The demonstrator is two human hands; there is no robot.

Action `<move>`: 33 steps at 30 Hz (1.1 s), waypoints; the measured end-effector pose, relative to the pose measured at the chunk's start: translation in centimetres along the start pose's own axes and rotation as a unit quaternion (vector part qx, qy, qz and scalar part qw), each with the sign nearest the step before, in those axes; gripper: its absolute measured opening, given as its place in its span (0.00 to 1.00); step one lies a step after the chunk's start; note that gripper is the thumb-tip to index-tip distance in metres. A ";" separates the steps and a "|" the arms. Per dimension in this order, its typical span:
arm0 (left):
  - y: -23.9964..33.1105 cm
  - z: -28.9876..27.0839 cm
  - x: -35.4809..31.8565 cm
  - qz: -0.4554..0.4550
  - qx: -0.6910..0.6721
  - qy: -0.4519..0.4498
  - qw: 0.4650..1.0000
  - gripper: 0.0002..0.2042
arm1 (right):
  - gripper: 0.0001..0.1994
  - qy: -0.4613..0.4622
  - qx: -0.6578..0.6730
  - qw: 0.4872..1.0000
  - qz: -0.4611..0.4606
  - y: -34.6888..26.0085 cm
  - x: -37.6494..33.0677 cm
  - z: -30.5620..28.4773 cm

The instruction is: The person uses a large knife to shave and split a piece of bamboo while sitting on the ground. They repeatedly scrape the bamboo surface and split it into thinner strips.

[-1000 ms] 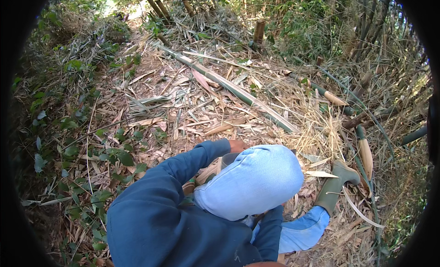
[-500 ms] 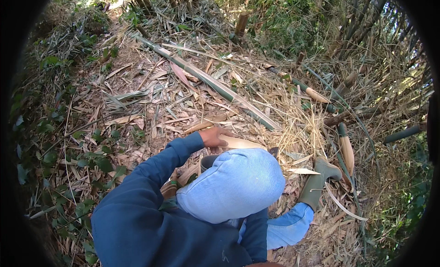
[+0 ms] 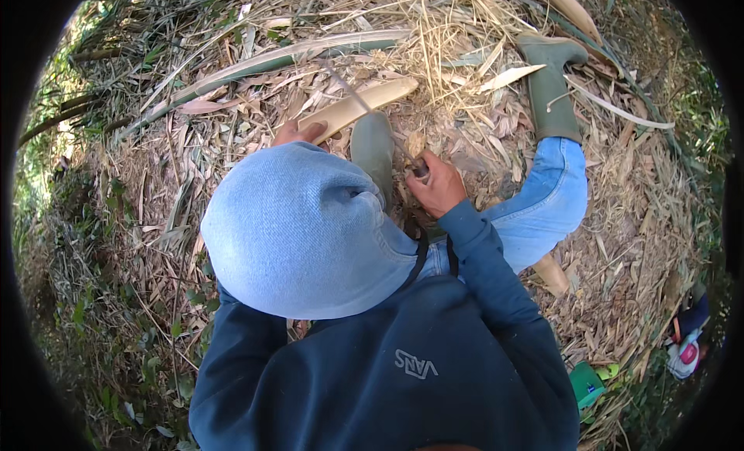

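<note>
While the right hand (image 3: 439, 189) clamps a thin tool handle (image 3: 419, 170), the left hand (image 3: 298, 132) presses a pale bamboo sheath (image 3: 358, 106), likely light and brittle; grip unclear.

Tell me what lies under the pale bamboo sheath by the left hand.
The bamboo sheath rests on dry leaves and straw. The left hand touches its near end, and a thin stick crosses over it. The bent knee hides the ground nearer the person.

A long bamboo pole (image 3: 256, 63) lies across dry leaf litter (image 3: 155, 211), a green packet (image 3: 587, 383) lower right.
</note>
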State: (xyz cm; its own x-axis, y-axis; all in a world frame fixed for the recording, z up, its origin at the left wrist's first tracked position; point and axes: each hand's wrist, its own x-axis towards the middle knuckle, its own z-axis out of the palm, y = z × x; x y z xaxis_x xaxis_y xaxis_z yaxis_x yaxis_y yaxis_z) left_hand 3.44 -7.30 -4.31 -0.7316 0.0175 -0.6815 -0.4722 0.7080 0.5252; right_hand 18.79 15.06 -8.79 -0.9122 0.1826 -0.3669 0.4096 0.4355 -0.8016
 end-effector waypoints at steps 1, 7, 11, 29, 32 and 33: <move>-2.0 -0.6 -0.8 0.149 0.194 0.038 0.969 0.18 | 0.14 -0.018 -0.019 1.000 -0.008 -1.2 -0.2 0.7; 2.6 0.9 -3.4 -0.119 -0.210 0.006 0.970 0.14 | 0.12 0.002 -0.076 0.996 0.036 2.2 3.2 2.2; 2.6 1.0 -2.4 -0.142 -0.284 -0.039 0.948 0.14 | 0.12 -0.030 -0.104 0.993 0.057 2.4 4.4 0.5; 4.5 2.2 -3.6 -0.115 -0.224 0.006 0.968 0.16 | 0.14 -0.017 -0.128 0.982 0.137 7.0 5.9 0.9; 3.8 1.1 -2.0 -0.137 -0.183 -0.074 0.971 0.16 | 0.15 -0.027 -0.110 0.972 0.207 10.8 9.2 -0.6; 3.2 0.6 -1.3 -0.154 -0.171 -0.097 0.968 0.16 | 0.15 -0.033 -0.122 0.973 0.191 10.0 9.0 -1.1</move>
State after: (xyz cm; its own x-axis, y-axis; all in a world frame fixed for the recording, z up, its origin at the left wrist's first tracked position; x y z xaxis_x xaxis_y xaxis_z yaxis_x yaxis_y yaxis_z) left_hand 3.20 -4.64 -2.02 -0.4407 -0.0019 -0.8976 -0.8123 0.4264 0.3979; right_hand 14.63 21.99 -19.61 -0.6875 0.3189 -0.6524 0.6965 0.5439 -0.4681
